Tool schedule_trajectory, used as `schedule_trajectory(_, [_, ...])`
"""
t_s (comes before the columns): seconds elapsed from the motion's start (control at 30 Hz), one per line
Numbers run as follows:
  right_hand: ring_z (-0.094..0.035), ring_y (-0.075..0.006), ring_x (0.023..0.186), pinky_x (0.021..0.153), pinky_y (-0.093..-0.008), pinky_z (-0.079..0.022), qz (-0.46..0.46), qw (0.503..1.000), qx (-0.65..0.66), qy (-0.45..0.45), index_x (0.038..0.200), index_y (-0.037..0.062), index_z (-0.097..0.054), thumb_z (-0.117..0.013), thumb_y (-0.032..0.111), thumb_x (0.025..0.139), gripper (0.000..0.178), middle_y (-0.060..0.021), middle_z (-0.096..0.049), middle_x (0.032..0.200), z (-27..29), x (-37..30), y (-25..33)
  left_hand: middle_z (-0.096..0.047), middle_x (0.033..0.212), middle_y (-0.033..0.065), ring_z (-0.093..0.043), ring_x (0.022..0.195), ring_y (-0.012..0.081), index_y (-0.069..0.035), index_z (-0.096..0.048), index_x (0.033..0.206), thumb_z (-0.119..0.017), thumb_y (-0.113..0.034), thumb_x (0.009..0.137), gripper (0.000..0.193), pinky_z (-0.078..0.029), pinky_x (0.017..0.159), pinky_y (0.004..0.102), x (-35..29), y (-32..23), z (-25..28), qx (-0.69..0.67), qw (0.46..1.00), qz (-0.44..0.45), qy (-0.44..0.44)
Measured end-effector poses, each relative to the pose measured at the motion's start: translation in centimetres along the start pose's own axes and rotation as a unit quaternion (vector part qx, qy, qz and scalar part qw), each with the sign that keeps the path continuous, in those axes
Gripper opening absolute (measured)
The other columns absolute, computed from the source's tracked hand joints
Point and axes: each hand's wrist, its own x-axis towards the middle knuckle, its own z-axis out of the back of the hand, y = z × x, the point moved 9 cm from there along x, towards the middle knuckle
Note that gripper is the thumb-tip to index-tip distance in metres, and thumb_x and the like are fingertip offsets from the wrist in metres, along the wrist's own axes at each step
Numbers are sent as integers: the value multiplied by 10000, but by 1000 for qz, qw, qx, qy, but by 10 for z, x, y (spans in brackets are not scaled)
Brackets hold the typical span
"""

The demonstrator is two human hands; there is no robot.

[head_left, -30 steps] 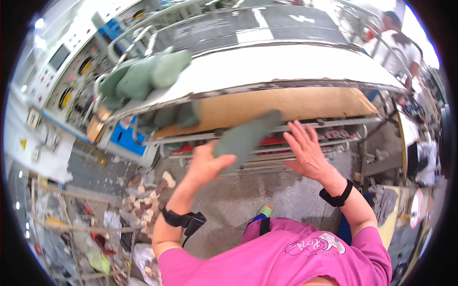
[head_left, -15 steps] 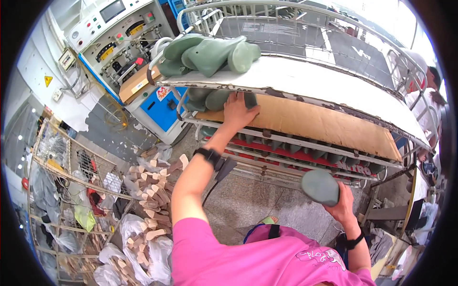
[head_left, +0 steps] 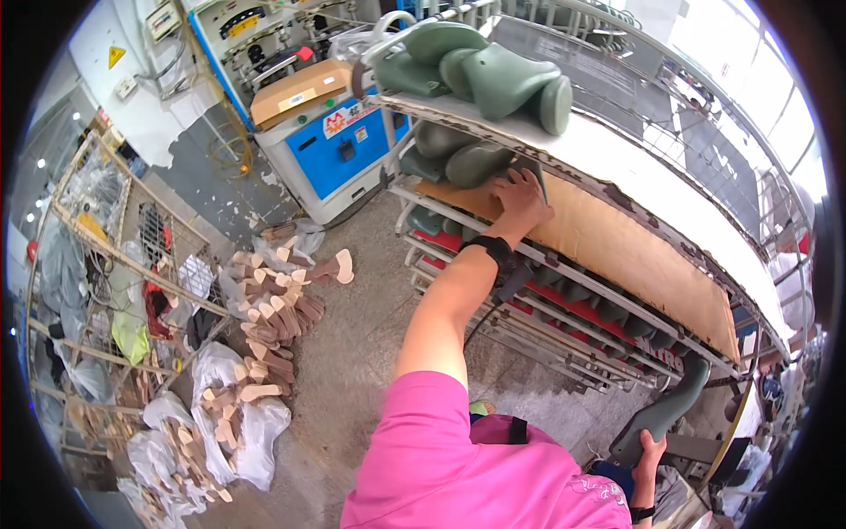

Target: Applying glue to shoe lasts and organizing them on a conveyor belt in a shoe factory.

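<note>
On the middle shelf of the rack, my left hand (head_left: pixel 523 204) reaches in under the upper board. Its fingers are curled round the end of a dark green shoe last (head_left: pixel 531 167), mostly hidden by the hand and the shelf. Beside it lie more green lasts (head_left: pixel 478 164). Low at the right, my right hand (head_left: pixel 649 457) grips a long, curved green shoe last (head_left: pixel 665 407) near its lower end. That last is tilted, its upper end close to the rack's right corner. Several green lasts (head_left: pixel 511 81) are heaped on the left of the top shelf.
The rack's white top board (head_left: pixel 670 185) has a worn edge. Lower tiers hold rows of green lasts (head_left: pixel 608 310). A blue and white machine (head_left: pixel 328 159) stands behind left, a cardboard box (head_left: pixel 300 93) on it. Brown foot-shaped pieces (head_left: pixel 273 322) and plastic bags (head_left: pixel 256 441) cover the floor left.
My right hand has moved lower and turned its shoe last, whose long side now shows instead of a rounded end. My left hand stays at the middle-shelf last. The view has swung.
</note>
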Motion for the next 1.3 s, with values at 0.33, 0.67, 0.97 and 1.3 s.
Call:
schedule_trajectory(0.33, [-564,-136,672,586,-274,-477,-69,990,124,7,1013,39,-522,-622,338,784,390,-24,-560,812,-13,28,-24,-554,1092,225,-538,1020,364,40,-533,1098,-596,-513,643,719,-427,865,459,-42,-38,32,-109,969,-179,129])
schedule_trajectory(0.67, [-578,-154,715,643,-295,-489,-85,983,162,-2,1029,41,-528,-637,349,766,419,-36,-575,832,-3,5,-42,-584,1084,206,-534,1065,320,-19,-608,1059,-589,-568,604,714,-386,924,420,40,-28,-39,-222,960,-100,137])
schedule_trajectory(0.97, [-589,-157,746,678,-317,-492,-123,927,338,-102,1044,63,-560,-542,343,830,352,-33,-608,868,10,-50,-34,-496,1246,95,-440,1181,226,-117,-481,1236,-421,-32,812,436,-324,1011,333,-34,-57,25,-239,869,-376,217])
schedule_trajectory(1.3, [-585,-184,922,825,-345,-478,-8,790,551,-269,1143,59,-513,-593,347,827,435,-75,-595,1050,136,-169,-98,-497,1127,77,-461,1060,189,-31,-465,1214,-560,-268,788,496,-349,925,311,-114,-120,48,-456,802,-178,342])
